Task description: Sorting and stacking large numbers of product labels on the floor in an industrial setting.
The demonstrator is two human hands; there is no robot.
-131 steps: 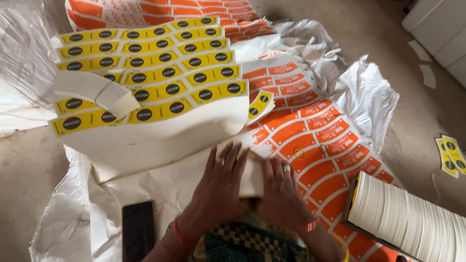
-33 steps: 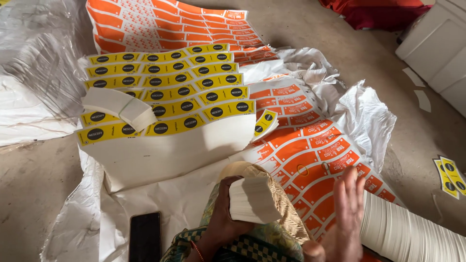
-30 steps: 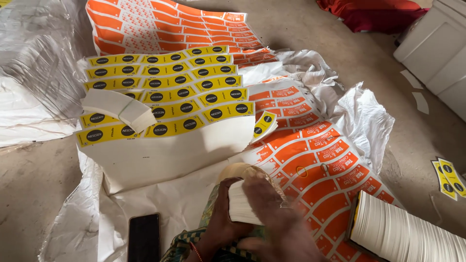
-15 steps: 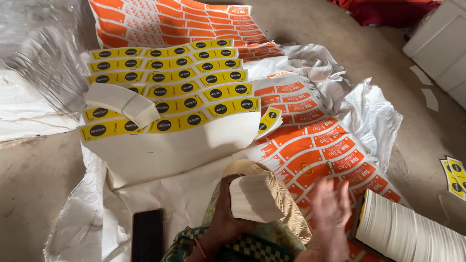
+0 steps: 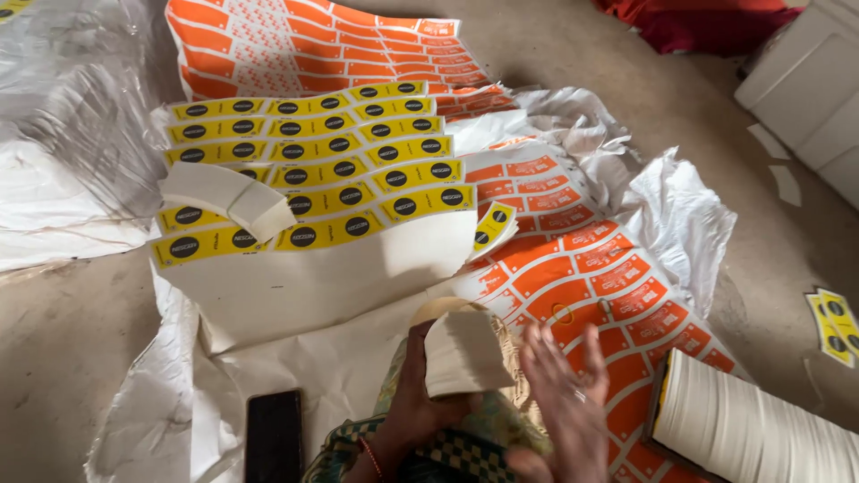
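Note:
My left hand grips a thick stack of white curved paper blanks, held on edge low in the middle of the view. My right hand is just to the right of the stack, fingers spread and blurred, holding nothing. Behind the hands lies a big pile of yellow printed label sheets with black round marks. A smaller bundle of white blanks rests on that pile. Orange printed sheets spread out to the right under my right hand.
A black phone lies on white wrapping paper at the lower left. A long stack of white blanks sits at the lower right. Yellow cut pieces lie on the floor at right. A white cabinet stands at the upper right.
My right hand swept over the white stack, drew off to the right, and is now back beside it. My left hand kept hold of the stack throughout.

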